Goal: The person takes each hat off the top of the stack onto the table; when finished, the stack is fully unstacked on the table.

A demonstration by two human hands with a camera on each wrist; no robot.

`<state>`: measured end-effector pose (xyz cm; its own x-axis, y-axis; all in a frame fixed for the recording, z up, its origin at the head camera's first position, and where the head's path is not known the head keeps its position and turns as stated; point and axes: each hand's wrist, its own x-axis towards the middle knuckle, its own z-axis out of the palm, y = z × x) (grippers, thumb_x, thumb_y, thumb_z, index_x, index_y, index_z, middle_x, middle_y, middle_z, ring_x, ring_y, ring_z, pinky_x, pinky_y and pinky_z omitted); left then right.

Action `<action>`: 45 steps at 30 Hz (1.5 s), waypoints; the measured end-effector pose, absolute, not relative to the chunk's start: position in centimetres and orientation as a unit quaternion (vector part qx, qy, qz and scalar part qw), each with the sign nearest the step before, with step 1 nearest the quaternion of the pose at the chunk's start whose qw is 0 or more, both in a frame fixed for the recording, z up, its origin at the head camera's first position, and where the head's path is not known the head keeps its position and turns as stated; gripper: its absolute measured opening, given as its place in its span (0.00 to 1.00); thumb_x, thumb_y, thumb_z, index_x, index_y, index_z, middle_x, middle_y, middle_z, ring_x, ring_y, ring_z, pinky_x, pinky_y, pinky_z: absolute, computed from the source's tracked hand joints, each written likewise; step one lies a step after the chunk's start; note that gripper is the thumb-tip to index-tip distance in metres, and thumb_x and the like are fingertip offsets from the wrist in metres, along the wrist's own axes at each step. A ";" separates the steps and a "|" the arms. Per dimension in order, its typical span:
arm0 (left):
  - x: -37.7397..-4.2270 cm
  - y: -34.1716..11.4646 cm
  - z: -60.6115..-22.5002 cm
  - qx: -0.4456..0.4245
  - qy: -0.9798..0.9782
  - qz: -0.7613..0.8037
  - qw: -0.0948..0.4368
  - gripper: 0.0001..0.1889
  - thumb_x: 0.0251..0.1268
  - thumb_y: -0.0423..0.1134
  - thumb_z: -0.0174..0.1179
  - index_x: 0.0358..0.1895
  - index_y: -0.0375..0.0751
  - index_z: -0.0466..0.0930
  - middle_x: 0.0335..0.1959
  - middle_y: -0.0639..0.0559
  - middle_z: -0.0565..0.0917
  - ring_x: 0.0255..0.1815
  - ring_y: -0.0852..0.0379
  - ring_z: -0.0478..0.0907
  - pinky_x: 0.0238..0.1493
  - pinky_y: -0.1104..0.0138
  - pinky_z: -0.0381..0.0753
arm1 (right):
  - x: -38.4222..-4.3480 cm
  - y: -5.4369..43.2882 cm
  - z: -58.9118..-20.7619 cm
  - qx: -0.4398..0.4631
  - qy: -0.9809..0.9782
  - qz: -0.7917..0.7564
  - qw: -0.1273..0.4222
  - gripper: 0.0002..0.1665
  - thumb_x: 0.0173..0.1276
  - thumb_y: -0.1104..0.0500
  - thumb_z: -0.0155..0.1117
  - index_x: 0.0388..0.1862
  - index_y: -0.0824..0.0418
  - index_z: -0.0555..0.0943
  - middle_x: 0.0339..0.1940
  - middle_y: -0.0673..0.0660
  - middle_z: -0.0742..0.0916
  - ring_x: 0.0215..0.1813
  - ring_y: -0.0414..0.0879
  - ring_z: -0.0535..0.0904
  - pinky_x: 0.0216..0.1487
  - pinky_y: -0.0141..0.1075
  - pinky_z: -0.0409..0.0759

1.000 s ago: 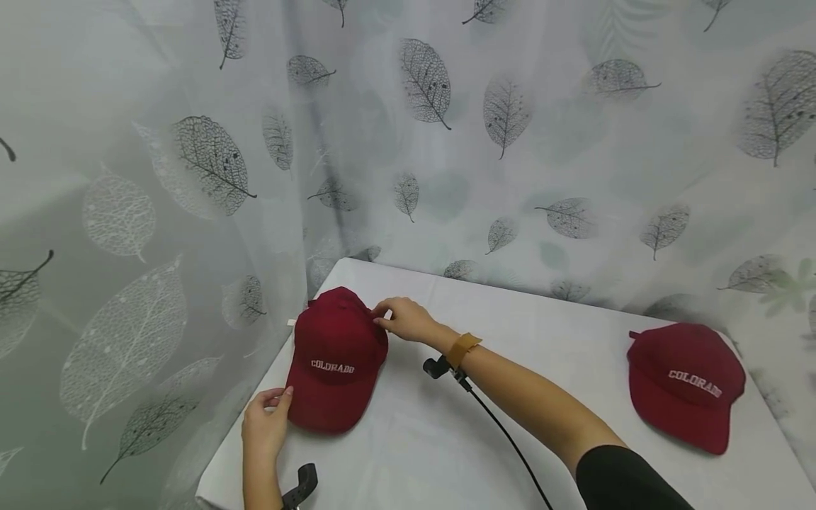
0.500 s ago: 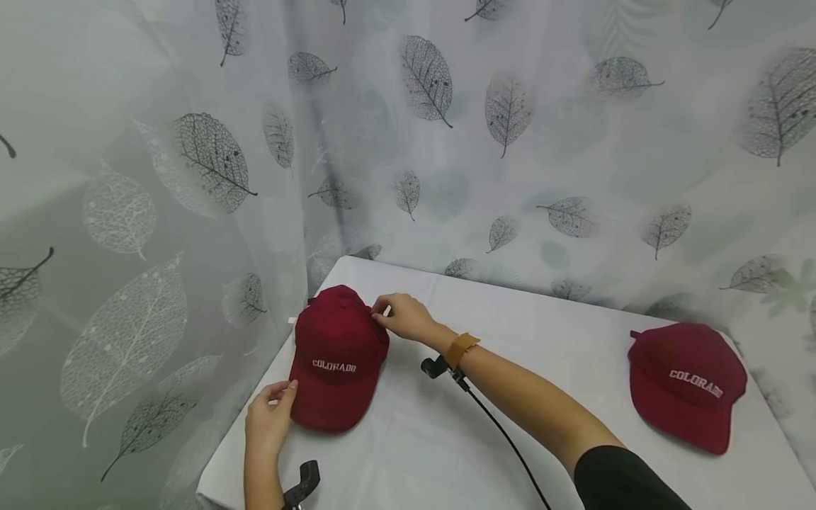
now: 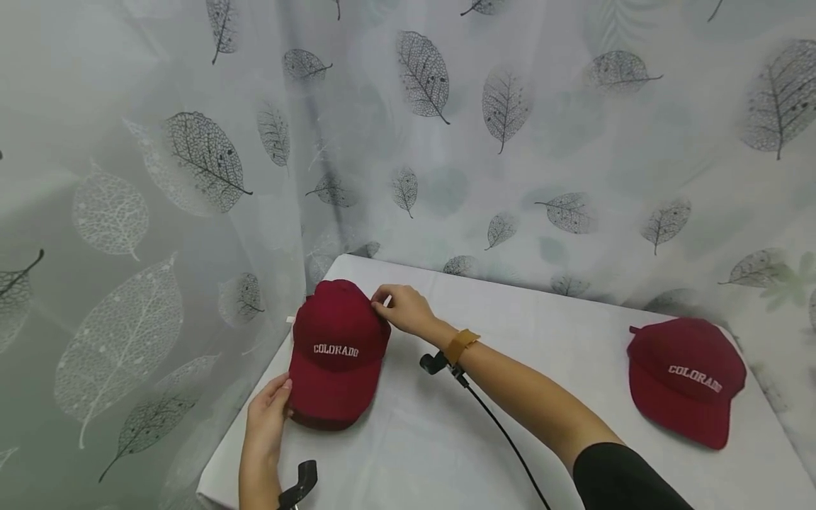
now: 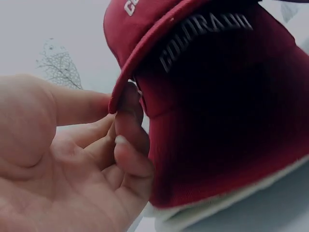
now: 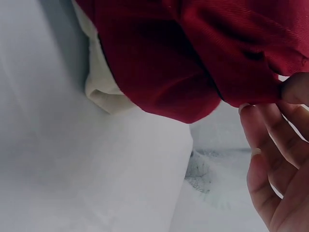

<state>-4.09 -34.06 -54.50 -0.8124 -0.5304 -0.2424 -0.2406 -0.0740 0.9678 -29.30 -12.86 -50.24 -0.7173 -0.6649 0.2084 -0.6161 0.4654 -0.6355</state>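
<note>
Soft, dull light reaches the counter around my left fingers; beyond them, the lower cap sinks into deep shadow, its lettering blurred. Past my right fingers, the leaf print goes soft.

Both grips on a dark red cloth baseball cap with white COLORADO lettering, at the left of a white-covered counter.
The left grip holds the left edge of the brim; the right grip pinches the right side of the crown, its wrist wrapped in a tan band. A matching dark red COLORADO cap lies well apart at the right end. Pale curtains printed with skeleton leaves hang behind and at the left.
</note>
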 end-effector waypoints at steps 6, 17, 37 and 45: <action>-4.8 -33.3 -54.1 0.217 -0.607 -0.755 0.119 0.26 0.84 0.39 0.47 0.74 0.25 0.58 0.52 0.63 0.79 0.53 0.67 0.76 0.53 0.74 0.75 | -30.1 -11.4 -49.1 -0.353 0.852 -0.387 0.007 0.07 0.75 0.50 0.64 0.46 0.47 0.87 0.37 0.44 0.87 0.31 0.37 0.81 0.26 0.35 0.78; -6.5 -31.2 -52.2 0.099 -0.582 -0.796 0.136 0.15 0.83 0.37 0.49 0.63 0.34 0.68 0.49 0.57 0.80 0.48 0.62 0.77 0.50 0.70 0.76 | -31.6 -6.8 -45.9 -0.329 0.811 -0.480 0.063 0.11 0.83 0.52 0.52 0.52 0.57 0.74 0.56 0.58 0.83 0.43 0.47 0.84 0.38 0.44 0.84; -17.3 -17.8 -53.1 0.020 -0.570 -0.821 -0.033 0.15 0.81 0.33 0.51 0.61 0.27 0.72 0.37 0.56 0.79 0.32 0.61 0.72 0.34 0.71 0.72 | -34.7 10.6 -45.8 -0.233 0.847 -0.476 0.039 0.16 0.85 0.54 0.46 0.56 0.66 0.69 0.53 0.70 0.84 0.44 0.52 0.83 0.38 0.40 0.84; -22.3 -11.3 -55.0 -0.013 -0.582 -0.804 -0.122 0.16 0.80 0.32 0.51 0.62 0.25 0.70 0.32 0.56 0.79 0.31 0.63 0.75 0.34 0.74 0.73 | -35.2 19.3 -46.4 -0.184 0.872 -0.453 0.015 0.18 0.85 0.55 0.46 0.59 0.70 0.69 0.41 0.64 0.84 0.32 0.40 0.77 0.31 0.35 0.79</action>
